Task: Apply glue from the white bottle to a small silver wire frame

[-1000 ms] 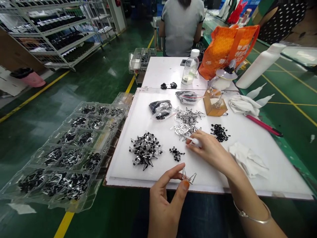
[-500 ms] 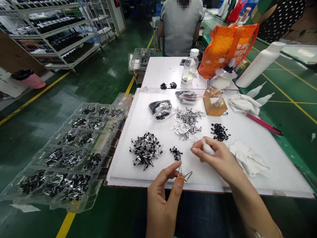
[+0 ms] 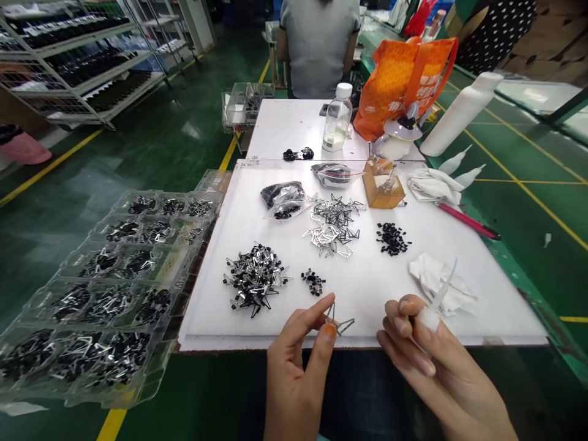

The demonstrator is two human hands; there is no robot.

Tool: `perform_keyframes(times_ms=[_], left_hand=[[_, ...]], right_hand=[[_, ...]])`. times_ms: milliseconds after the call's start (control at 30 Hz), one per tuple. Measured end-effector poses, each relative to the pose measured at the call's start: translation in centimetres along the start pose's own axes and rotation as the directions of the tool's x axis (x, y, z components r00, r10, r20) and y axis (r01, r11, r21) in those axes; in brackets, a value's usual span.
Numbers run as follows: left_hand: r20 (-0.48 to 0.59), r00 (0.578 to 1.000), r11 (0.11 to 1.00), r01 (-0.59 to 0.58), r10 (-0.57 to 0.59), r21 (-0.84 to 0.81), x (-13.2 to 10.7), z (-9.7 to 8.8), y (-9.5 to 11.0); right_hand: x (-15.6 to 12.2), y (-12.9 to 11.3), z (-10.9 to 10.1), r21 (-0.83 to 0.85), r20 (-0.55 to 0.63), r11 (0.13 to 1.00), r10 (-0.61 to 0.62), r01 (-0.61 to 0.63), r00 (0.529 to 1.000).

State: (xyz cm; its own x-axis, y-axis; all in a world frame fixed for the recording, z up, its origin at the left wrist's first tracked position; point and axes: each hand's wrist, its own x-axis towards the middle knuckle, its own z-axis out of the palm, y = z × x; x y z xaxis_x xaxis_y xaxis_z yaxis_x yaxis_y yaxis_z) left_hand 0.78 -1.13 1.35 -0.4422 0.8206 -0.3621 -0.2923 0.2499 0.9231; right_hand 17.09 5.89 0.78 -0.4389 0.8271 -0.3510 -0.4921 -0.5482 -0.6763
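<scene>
Green-painted factory floor point(image 3: 184, 122) ran back past wire shelving point(image 3: 78, 67) to a co-worker in a grey shirt point(image 3: 319, 49), seated at a far table. On the white-topped bench point(image 3: 496, 312), parts lay in separate loose heaps: a dense mix of black-and-silver components point(image 3: 255, 275), a looser spread of silver wire frames point(image 3: 331, 229), and two clusters of small black pieces point(image 3: 392, 239). Plenty remained out on the surface, though how much had been dealt with could not be told. To the left, a clear plastic blister tray point(image 3: 172, 324) held similar black and silver parts in every compartment in view, most of them well filled. Clear zip bags point(image 3: 281, 196) on the bench held black pieces, and a small amber box point(image 3: 381, 190) stood near the far edge, its contents hard to make out. The left hand point(image 3: 296, 373) pinched a small silver wire frame point(image 3: 339, 324) between thumb and forefinger, just above the bench's near edge — held up, not set down. The right hand point(image 3: 441, 367), fingers curled, gripped a white tapered plastic piece point(image 3: 429, 318), close to a crumpled white cloth point(image 3: 441, 285).
</scene>
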Motion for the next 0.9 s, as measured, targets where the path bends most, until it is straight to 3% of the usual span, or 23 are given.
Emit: perform_keyframes(times_ms=[67, 267, 400, 500, 667, 767, 900], left_hand=[[0.020, 1.000, 1.000, -0.004, 0.003, 0.025, 0.0, 0.0, -0.1], [-0.135, 0.991, 0.997, -0.014, 0.024, 0.074, -0.7, 1.4, 1.0], [-0.136, 0.972, 0.973, -0.169, 0.191, 0.159, -0.8, 1.7, 1.0], [-0.096, 0.924, 0.907, -0.336, 0.370, 0.254, -0.7, 1.6, 0.6], [-0.066, 0.839, 0.793, -0.480, 0.540, 0.375, -0.5, 1.5, 0.1], [0.009, 0.795, 0.717, -0.552, 0.606, 0.427, -0.4, 1.5, 0.0], [-0.046, 0.771, 0.715, -0.563, 0.635, 0.415, -0.6, 2.0, -0.1]], right_hand=[[-0.1, -0.1, 0.1, 0.020, 0.017, 1.000, 0.004, -0.005, 1.000], [-0.4, -0.3, 0.3, -0.018, 0.048, 1.000, 0.015, -0.014, 0.999], [-0.8, -0.3, 0.3, -0.099, -0.039, 0.995, -0.033, 0.029, 0.999], [-1.2, -0.2, 0.6, -0.152, -0.104, 0.986, -0.090, 0.073, 0.991], [-1.4, 0.0, 1.2, -0.209, -0.171, 0.969, -0.170, 0.133, 0.971], [-1.4, 0.2, 1.3, -0.253, -0.248, 0.956, -0.216, 0.152, 0.944], [-1.0, 0.5, 1.7, -0.288, -0.266, 0.936, -0.281, 0.202, 0.922]])
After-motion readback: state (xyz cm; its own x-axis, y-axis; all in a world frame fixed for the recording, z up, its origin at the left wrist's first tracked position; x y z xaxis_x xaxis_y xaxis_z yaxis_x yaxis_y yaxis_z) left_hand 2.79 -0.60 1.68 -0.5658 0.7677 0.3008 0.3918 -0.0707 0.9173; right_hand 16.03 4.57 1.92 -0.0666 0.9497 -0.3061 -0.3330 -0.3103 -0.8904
